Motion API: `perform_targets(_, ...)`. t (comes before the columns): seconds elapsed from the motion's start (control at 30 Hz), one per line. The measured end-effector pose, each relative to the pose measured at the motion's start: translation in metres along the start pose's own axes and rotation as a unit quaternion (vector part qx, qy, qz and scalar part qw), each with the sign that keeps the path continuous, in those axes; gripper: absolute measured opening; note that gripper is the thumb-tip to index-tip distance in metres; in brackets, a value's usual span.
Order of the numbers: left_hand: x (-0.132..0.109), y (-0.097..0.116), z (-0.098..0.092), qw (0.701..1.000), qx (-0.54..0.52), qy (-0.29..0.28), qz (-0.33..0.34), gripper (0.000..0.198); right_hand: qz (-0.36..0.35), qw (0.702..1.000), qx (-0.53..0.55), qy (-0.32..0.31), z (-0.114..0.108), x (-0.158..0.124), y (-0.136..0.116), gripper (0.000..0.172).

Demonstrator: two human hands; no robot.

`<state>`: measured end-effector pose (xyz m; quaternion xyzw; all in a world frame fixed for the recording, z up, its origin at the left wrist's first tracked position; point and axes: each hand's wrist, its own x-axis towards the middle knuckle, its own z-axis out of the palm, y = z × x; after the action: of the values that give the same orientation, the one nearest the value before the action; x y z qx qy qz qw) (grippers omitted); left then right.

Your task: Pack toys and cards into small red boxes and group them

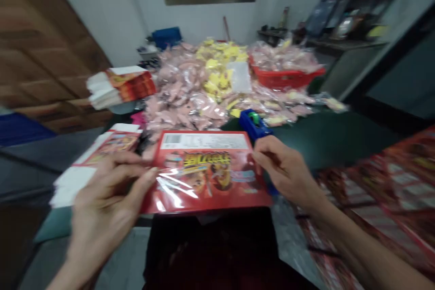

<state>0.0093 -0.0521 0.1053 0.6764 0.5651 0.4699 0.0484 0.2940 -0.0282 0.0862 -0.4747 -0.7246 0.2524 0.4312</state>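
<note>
Nearest the camera, at six o'clock, sits a dark mass (210, 253), too blurred to name. Just above it the pack (210, 176), a flat red one in glossy film with a white label strip along its far edge, lies level between both hands at the middle of the view.

The left hand (105, 208) pinches the pack's nine o'clock edge, thumb on top, the other fingers long and loosely fanned. The right hand (288, 172) pinches the three o'clock edge with curled fingers pressed together. Whether the fingers under the film touch it, the blur hides.

At one o'clock of the pack, just beyond the right hand, stands a blue dispenser (254, 124) on the dark green table (322, 136). At nine o'clock, under the left hand, lies a stack of flat cartons (102, 154); a second stack (125, 84) lies at ten o'clock, further off. At twelve o'clock is a heap of pink and yellow packets (204, 86), with a red basket (285, 77) at one o'clock. Red packs (390, 181) spread at three o'clock.

By the look of it, the step in hand is holding one pack flat by its two ends. Any further handling seems to call for a firm pinch on both edges, since the film looks slick, and for keeping the pack level.
</note>
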Motion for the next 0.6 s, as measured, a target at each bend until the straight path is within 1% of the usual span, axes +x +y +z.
perform_targets(0.07, 0.000, 0.002, 0.001, 1.000, -0.011, -0.021, -0.016, 0.014, 0.002, 0.999, -0.034, 0.003, 0.002, -0.001, 0.002, 0.023)
perform_targets(0.17, -0.002, -0.006, 0.004, 0.992, -0.079, -0.032, -0.092, 0.018, -0.006, 0.997, -0.072, 0.008, 0.005, 0.002, 0.008, 0.026)
perform_targets(0.27, -0.006, -0.016, 0.010, 0.977, -0.153, -0.016, -0.149, 0.018, -0.018, 0.995, -0.093, 0.020, 0.008, 0.006, 0.011, 0.027)
perform_targets(0.37, -0.011, -0.018, 0.014, 0.969, -0.184, 0.008, -0.167, 0.019, -0.013, 0.994, -0.102, 0.036, 0.009, 0.008, 0.010, 0.027)
perform_targets(0.53, -0.012, -0.013, 0.014, 0.962, -0.200, 0.001, -0.186, 0.021, 0.043, 0.996, -0.084, 0.000, 0.012, 0.011, 0.008, 0.024)
perform_targets(0.6, -0.011, -0.012, 0.014, 0.964, -0.192, -0.003, -0.186, 0.022, 0.037, 0.996, -0.086, 0.016, 0.014, 0.010, 0.010, 0.024)
